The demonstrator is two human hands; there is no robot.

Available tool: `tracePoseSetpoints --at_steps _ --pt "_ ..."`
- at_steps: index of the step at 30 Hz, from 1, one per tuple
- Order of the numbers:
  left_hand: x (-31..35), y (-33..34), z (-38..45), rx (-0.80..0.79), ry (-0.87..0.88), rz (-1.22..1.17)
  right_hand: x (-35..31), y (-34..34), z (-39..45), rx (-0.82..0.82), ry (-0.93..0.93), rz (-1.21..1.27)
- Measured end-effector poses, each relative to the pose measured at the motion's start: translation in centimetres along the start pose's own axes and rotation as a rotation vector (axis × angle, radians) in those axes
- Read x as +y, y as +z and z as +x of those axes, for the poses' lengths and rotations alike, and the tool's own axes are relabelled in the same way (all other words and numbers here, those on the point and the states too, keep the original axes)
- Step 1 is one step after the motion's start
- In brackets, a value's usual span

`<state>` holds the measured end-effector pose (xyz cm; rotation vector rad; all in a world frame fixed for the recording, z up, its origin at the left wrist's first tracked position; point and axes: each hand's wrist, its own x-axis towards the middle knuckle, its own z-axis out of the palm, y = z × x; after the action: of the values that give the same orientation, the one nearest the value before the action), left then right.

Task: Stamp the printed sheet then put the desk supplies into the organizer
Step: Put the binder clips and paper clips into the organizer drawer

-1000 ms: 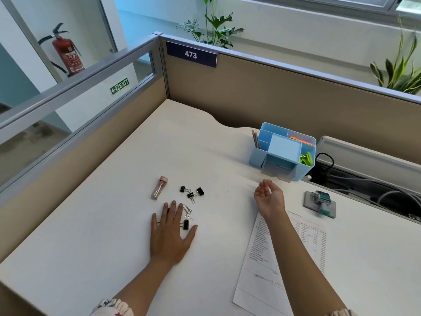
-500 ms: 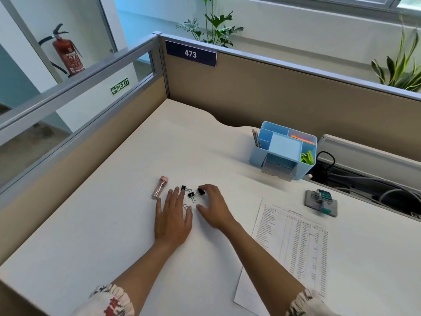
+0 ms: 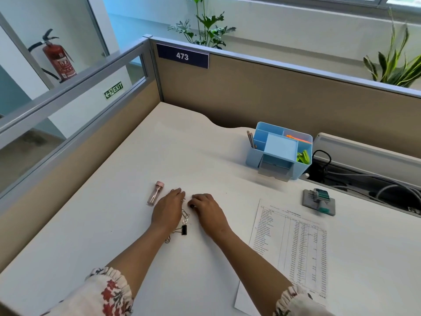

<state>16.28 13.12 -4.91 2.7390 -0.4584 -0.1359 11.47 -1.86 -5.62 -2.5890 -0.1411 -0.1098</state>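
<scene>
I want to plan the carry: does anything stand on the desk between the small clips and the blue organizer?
Nothing visible does. The white desk is bare between the black binder clip by both hands and the light blue plastic organizer.

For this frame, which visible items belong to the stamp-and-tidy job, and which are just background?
Job items: printed sheet; stamp; blue organizer; binder clip; paper clips; pink-capped tube; left hand; right hand.

Background: fire extinguisher; plants; cables; 473 sign.

head cam | faces forward-down | close over desk [image 3: 136,156] | 1 view
</scene>
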Motion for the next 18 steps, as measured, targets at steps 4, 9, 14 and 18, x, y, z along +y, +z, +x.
tracePoseSetpoints --at_steps 4,9,14,18 --pt "0.3 0.0 0.0 0.021 0.014 0.08 0.4 -0.6 -0.6 -0.015 0.034 -0.048" --pt "0.7 -0.2 0.2 -0.05 0.057 0.177 0.6 -0.9 -1.6 -0.038 0.127 -0.061" --pt "1.5 -0.4 0.6 -0.06 0.039 0.149 0.6 -1.3 -2.5 -0.069 0.227 -0.124" --pt "2.2 -0.3 0.9 -0.133 -0.027 0.053 1.1 -1.2 -2.8 -0.061 0.288 -0.052"
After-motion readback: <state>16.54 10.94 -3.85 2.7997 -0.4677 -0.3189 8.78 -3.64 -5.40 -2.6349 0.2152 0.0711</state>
